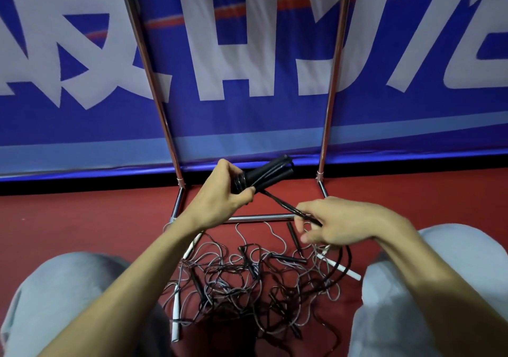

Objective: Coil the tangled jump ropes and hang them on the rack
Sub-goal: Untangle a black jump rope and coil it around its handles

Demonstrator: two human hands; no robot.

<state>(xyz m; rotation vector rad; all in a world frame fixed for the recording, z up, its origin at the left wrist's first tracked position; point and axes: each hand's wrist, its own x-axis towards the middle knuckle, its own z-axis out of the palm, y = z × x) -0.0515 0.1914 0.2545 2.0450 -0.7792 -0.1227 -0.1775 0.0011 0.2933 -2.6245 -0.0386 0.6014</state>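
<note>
Watching the head cam here. The blue banner (247, 120) behind the rack (154, 82) has huge white characters, but they're cropped, so I can't read them; there's an orange stripe near its top. My left hand (225, 189) is clamped round a pair of black handles (270, 174), held just above the rack's bottom bar, between its two uprights. A black cord (283, 205) runs taut from the handles to my right hand (338, 222), whose fingers are curled and pinching it over the bar's right end. The tangled ropes (247, 277), black and grey with white handles, lie on the red floor (82, 219) on my side of the rack, hemmed in by my knees (68, 288). There's open floor left of the rack.
</note>
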